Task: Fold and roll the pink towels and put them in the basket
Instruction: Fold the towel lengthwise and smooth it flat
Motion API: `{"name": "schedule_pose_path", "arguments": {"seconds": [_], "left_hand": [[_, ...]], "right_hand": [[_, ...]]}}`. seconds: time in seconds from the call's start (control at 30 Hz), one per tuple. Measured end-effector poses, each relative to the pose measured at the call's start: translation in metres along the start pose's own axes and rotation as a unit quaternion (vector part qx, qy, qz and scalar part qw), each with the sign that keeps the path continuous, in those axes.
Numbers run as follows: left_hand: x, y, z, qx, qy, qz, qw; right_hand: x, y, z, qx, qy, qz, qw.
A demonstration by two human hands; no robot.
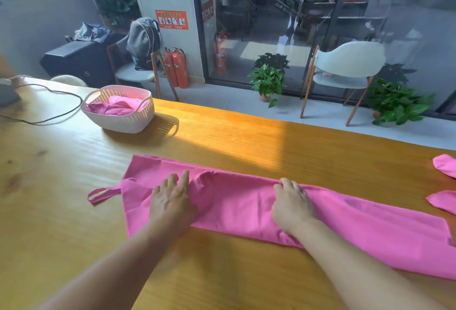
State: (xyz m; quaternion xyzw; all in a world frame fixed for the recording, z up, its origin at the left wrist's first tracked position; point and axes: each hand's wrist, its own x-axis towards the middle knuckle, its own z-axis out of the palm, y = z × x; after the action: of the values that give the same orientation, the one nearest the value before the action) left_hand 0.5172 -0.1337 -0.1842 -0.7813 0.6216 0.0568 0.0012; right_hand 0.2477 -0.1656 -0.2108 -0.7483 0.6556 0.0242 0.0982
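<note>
Two hands on pink towel (pixel 241 208): left hand (pixel 172 201) flat, right hand (pixel 292 204) pinching fold; basket (pixel 123 119) holds pink towels (pixel 116 107)

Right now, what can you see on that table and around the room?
Pink towel: one, spread flat on the near table.
Towel pieces: two, pink, table's right edge.
Basket: one, white, far left of the table, with pink cloth inside.
Table: one, yellow wood.
Cable: one, black, table's far left.
Fire extinguishers: three, red, by the pillar and glass.
Chairs: two, pale seats, beyond the table.
Backpack: one, grey, on the left chair.
Potted plants: several, green, on the floor by the glass.
Left hand: flat on the towel.
Right hand: fingers curled at the towel's far edge.
</note>
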Motion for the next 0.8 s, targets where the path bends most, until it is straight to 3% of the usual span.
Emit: {"name": "schedule_pose_path", "arguments": {"seconds": [0.1,0.23,0.43,0.57,0.67,0.8], "left_hand": [[-0.003,-0.007,-0.002,-0.009,-0.001,0.014,1.000],[-0.007,-0.019,-0.004,0.006,-0.013,0.018,1.000],[-0.006,-0.066,-0.018,-0.006,-0.127,-0.028,0.991],[0.022,-0.092,-0.053,-0.066,-0.217,0.024,0.974],[0.052,-0.113,-0.081,-0.203,-0.215,-0.005,0.955],[0.110,-0.138,-0.102,-0.303,-0.146,-0.039,0.941]], "right_hand": [[-0.001,-0.042,-0.008,0.015,0.047,-0.037,0.998],[0.007,-0.106,-0.008,0.075,-0.002,-0.136,0.988],[0.033,-0.152,-0.012,0.076,-0.059,-0.096,0.991],[0.053,-0.158,-0.017,0.071,-0.104,-0.057,0.990],[0.063,-0.157,-0.020,0.059,-0.134,-0.060,0.987],[0.073,-0.159,-0.021,0.059,-0.137,-0.049,0.988]]}}
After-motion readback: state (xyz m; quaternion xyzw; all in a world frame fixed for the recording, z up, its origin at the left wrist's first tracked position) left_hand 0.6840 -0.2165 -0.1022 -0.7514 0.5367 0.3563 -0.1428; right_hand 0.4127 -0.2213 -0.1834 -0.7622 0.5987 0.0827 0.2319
